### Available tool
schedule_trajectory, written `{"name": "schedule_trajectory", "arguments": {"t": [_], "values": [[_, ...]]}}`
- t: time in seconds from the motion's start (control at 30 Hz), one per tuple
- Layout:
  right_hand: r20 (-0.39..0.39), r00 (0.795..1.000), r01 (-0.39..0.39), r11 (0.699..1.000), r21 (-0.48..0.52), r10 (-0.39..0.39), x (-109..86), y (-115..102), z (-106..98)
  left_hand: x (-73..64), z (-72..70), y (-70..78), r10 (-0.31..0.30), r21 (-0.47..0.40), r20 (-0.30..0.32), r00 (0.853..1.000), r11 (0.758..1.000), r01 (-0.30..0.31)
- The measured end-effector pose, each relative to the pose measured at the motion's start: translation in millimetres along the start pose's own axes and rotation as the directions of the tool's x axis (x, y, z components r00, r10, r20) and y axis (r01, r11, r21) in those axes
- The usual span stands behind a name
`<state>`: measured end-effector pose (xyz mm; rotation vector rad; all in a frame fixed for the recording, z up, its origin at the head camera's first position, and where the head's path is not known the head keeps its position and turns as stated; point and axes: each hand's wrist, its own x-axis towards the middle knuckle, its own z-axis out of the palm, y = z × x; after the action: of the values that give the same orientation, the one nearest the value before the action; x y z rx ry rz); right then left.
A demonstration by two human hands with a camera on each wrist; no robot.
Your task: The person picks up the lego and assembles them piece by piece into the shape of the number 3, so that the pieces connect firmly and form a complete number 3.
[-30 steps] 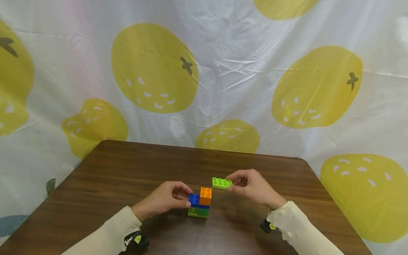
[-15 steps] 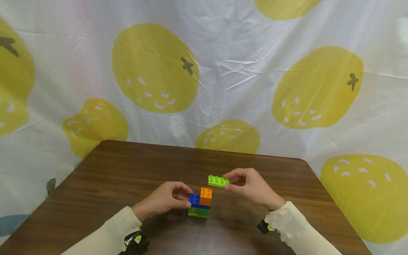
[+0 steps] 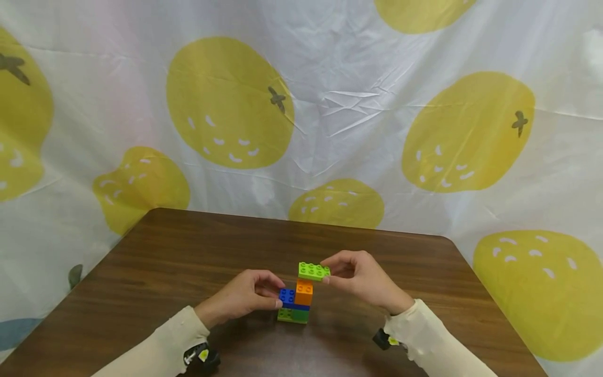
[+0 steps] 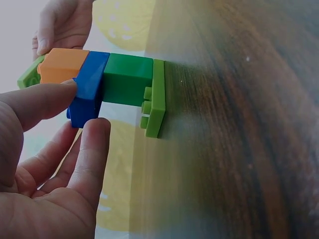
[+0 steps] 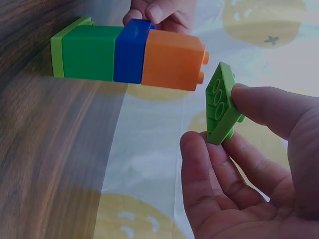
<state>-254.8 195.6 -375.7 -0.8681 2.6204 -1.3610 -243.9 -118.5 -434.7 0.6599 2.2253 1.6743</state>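
Observation:
A small stack of toy building bricks stands on the wooden table. From the bottom up it has a flat lime brick, a green brick, a flat blue brick and an orange brick. My left hand pinches the blue brick at its left end, which juts out past the orange one. Between thumb and fingers, my right hand holds another flat lime brick above the orange brick. In the right wrist view this lime brick is tilted, its hollow underside facing the orange studs across a small gap.
The dark wooden table stretches out on all sides of the stack. Behind it hangs a white curtain printed with large yellow fruit. Black wrist cameras sit under both cream sleeves.
My right hand has moved left with the lime brick, from right of the stack to over the orange brick. The left hand keeps its grip on the blue brick.

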Motion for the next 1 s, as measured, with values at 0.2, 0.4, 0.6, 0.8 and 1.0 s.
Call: {"name": "schedule_trajectory", "arguments": {"t": [0.2,0.4,0.6,0.8,1.0], "values": [[0.006,1.000,0.004,1.000,0.011,-0.004,1.2,-4,6,0.1,-1.1,-0.1,0.002,0.003,0.000,1.000,1.000,-0.002],[0.009,1.000,0.021,0.999,0.029,-0.021,4.3,-3,13,0.1,-2.2,-0.2,0.003,0.017,-0.004,1.000,1.000,-0.003],[0.017,1.000,0.022,0.999,0.027,-0.022,5.3,-3,18,-0.6,-1.9,-0.4,-0.001,0.018,-0.007,1.000,1.000,0.001],[0.035,0.998,0.042,0.999,0.003,-0.042,5.9,-4,22,-1.5,-0.5,-1.3,0.007,0.014,-0.006,1.000,1.000,-0.007],[0.035,0.997,0.064,0.998,-0.016,-0.064,7.3,-7,27,-0.7,-0.3,-1.7,0.011,0.018,-0.015,1.000,1.000,-0.011]]}}
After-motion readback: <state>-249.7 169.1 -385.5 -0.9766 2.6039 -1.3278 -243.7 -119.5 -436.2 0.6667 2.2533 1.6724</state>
